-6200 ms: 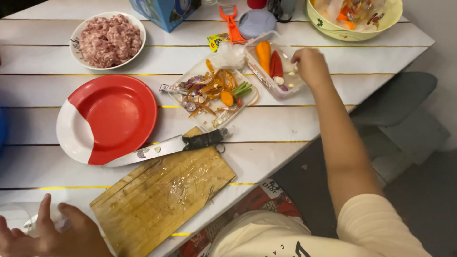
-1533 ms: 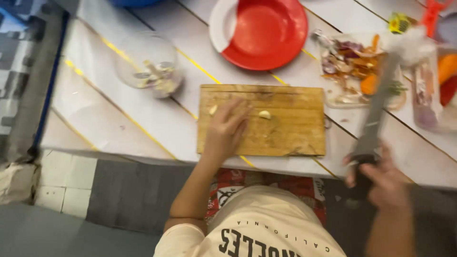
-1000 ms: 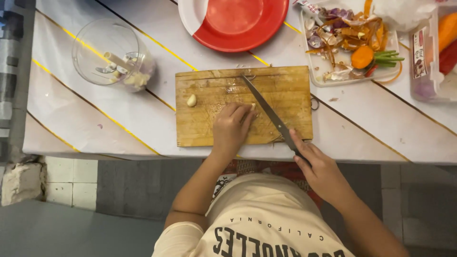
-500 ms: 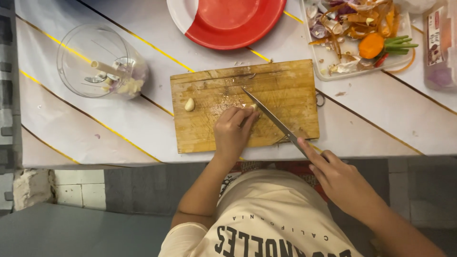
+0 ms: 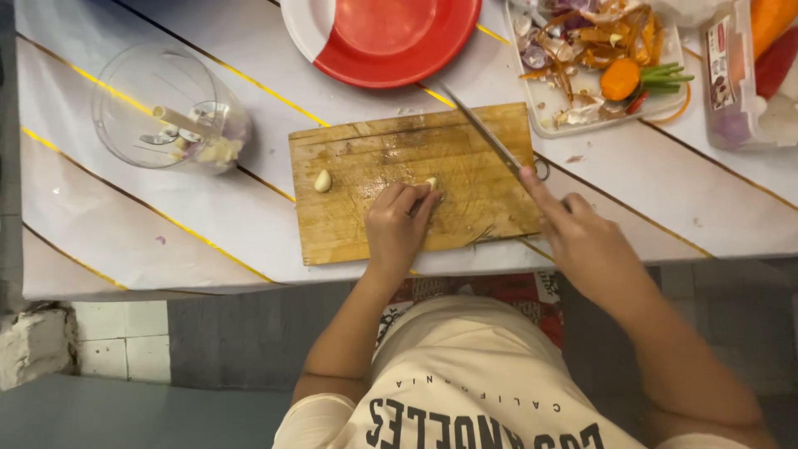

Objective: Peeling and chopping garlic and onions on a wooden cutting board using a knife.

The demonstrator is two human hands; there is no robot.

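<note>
Garlic clove [image 5: 322, 180] on cutting board [image 5: 465, 158], plate [image 5: 391, 37] behind

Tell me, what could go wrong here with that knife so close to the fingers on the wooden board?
The left hand pins a small pale garlic piece with its fingertips, and the right hand holds the long steel knife raised just beside them; a cut aimed at so small a piece could nick a finger. The worn wooden cutting board reaches the edge of the white slatted table, so pressure might tip or slide it. The loose garlic clove could roll off.
</note>
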